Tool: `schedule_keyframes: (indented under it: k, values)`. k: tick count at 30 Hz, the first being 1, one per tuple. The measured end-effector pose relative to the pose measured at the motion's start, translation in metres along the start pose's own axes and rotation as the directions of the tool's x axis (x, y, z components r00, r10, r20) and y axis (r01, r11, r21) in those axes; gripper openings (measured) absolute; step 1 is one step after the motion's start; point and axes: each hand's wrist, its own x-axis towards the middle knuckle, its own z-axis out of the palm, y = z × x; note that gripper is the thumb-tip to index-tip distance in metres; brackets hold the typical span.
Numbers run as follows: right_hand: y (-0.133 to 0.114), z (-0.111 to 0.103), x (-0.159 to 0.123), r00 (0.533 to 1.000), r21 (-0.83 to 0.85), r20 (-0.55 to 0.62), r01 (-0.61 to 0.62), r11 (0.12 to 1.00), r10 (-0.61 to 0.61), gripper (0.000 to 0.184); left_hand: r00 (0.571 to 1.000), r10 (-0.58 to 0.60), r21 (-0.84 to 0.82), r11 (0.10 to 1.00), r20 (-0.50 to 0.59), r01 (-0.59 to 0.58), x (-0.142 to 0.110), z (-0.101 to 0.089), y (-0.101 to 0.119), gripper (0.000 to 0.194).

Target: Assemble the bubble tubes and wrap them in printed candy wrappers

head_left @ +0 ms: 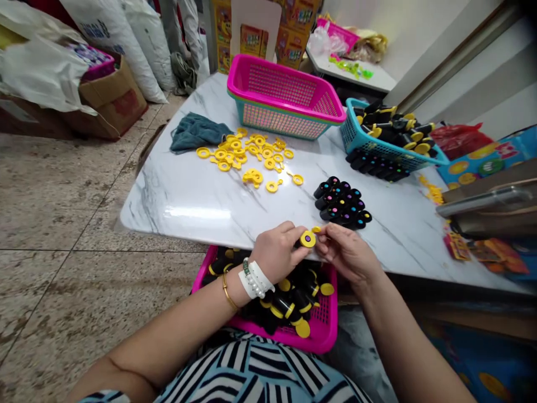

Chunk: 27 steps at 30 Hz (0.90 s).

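My left hand (277,250) is closed around a black marker-like tube with a yellow ring (307,239) on its purple end, held at the near edge of the marble table (188,196). My right hand (346,250) pinches the same piece from the right, fingers pressed together by a second bit of yellow. Below both hands, on my lap, a pink basket (325,330) holds several black tubes with yellow rings. A heap of black tubes (342,204) with coloured ends lies just beyond my hands. Loose yellow rings (247,154) are scattered farther back.
An empty pink basket (285,95) stacked in a teal one stands at the back. A blue basket (390,140) of ringed black tubes sits at right. A teal cloth (195,131) lies at the left. Sacks and a cardboard box (111,101) stand on the floor.
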Motion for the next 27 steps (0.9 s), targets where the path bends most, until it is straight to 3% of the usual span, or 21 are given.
schedule_keyframes:
  k: [3, 6, 11, 15, 18, 20, 22, 24, 25, 27]
  values:
    - [-0.01, 0.003, 0.007, 0.985, -0.13, 0.107, -0.119, 0.984, 0.133, 0.037, 0.999, -0.024, -0.024, 0.999, 0.031, 0.025, 0.001, -0.002, 0.0, 0.011]
    - [-0.016, 0.009, 0.012, 0.974, -0.275, 0.144, -0.128, 0.953, 0.173, 0.037, 0.997, -0.048, -0.016, 0.999, 0.058, 0.049, 0.003, 0.0, -0.001, 0.012]
    - [-0.006, 0.013, 0.007, 0.992, -0.332, 0.11, -0.014, 0.943, 0.053, 0.031, 0.989, -0.106, 0.08, 0.992, 0.104, 0.098, 0.008, 0.005, -0.002, 0.022]
    - [0.009, 0.016, -0.014, 0.976, -0.437, 0.131, 0.214, 0.874, -0.173, 0.032, 0.976, -0.127, 0.152, 0.983, 0.179, 0.1, 0.002, -0.004, 0.004, 0.02]
    - [0.023, 0.021, -0.038, 0.894, -0.592, 0.149, 0.423, 0.686, -0.422, 0.023, 0.961, -0.019, 0.105, 0.994, 0.276, -0.011, -0.009, -0.022, 0.004, 0.039]
    - [0.037, 0.024, -0.055, 0.833, -0.676, 0.218, 0.504, 0.537, -0.508, 0.02, 0.961, 0.046, 0.077, 0.995, 0.272, -0.069, -0.013, -0.04, -0.002, 0.057]
    - [0.053, 0.025, -0.067, 0.787, -0.72, 0.311, 0.561, 0.408, -0.533, 0.024, 0.99, 0.048, 0.162, 0.984, 0.134, -0.07, -0.006, -0.058, -0.016, 0.058]
    - [0.067, 0.026, -0.072, 0.74, -0.767, 0.385, 0.589, 0.255, -0.552, 0.026, 0.997, 0.042, 0.319, 0.948, -0.057, -0.022, 0.011, -0.072, -0.033, 0.047]
    - [0.071, 0.025, -0.073, 0.726, -0.789, 0.411, 0.587, 0.184, -0.551, 0.026, 0.993, 0.043, 0.386, 0.923, -0.114, 0.004, 0.022, -0.077, -0.041, 0.043]
    - [0.074, 0.024, -0.072, 0.724, -0.813, 0.442, 0.573, 0.105, -0.529, 0.026, 0.991, 0.03, 0.483, 0.875, -0.128, 0.036, 0.044, -0.078, -0.054, 0.036]
